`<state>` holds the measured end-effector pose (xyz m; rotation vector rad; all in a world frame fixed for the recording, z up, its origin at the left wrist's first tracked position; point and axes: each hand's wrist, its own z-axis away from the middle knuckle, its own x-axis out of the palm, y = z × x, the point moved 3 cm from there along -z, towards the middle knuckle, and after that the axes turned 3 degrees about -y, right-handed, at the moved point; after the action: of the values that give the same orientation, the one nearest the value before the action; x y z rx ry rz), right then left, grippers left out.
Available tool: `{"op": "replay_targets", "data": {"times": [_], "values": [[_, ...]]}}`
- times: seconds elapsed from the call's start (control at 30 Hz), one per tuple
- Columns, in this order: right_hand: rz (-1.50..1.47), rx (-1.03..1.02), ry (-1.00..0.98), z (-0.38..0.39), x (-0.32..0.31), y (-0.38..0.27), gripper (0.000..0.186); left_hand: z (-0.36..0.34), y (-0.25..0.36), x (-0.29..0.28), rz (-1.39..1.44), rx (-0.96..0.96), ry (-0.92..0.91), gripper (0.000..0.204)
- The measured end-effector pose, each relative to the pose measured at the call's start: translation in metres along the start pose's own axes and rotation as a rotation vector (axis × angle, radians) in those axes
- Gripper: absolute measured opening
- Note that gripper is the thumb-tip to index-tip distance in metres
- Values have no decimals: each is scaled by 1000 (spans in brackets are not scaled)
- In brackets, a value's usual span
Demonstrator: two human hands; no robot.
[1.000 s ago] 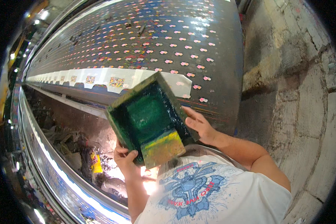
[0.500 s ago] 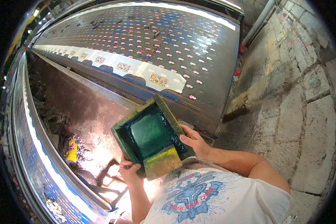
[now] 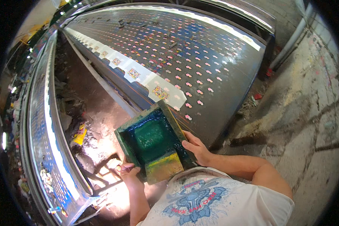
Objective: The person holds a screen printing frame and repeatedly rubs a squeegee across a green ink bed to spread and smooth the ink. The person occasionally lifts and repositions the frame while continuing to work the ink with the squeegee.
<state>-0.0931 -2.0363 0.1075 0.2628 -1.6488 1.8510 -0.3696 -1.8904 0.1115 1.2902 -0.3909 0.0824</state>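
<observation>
I hold a small ink-stained rectangular frame (image 3: 148, 133) with a dark green middle, tilted in front of my white shirt. My left hand (image 3: 130, 172) is closed on its lower left side, and my right hand (image 3: 195, 150) grips its right side, thumb over the rim. A flat piece (image 3: 164, 169) smeared yellow and brown lies across the frame's lower part. Beyond the frame stretches a long dark printing table (image 3: 226, 49) dotted with small pink printed shapes, with a white notched strip (image 3: 147, 80) along its near edge.
Another long table (image 3: 45, 124) with a bright rail runs along my left. Between the tables is a stained floor (image 3: 92, 98) with debris and a yellow bag (image 3: 80, 135). On the right are a worn concrete surface (image 3: 305, 139) and an upright pipe (image 3: 290, 45).
My view has swung, so more of both tables' length shows and the printed table sits further right. Both hands still grip the frame, which appears somewhat lower in the picture.
</observation>
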Motion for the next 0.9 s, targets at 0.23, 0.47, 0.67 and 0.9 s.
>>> {"op": "replay_targets", "data": {"times": [0.23, 0.47, 0.67, 0.9], "values": [[-99, 49, -135, -6, -49, -17, 70, 41, 11, 53, 11, 75, 71, 26], [-55, 185, -14, 5, -44, -48, 66, 37, -16, 50, 137, 106, 23, 19], [224, 207, -46, 1, -67, -59, 74, 43, -36, 54, 227, 67, 52, 23], [60, 203, -116, -24, -105, -76, 71, 52, -38, 100, 235, 188, 55, 30]]}}
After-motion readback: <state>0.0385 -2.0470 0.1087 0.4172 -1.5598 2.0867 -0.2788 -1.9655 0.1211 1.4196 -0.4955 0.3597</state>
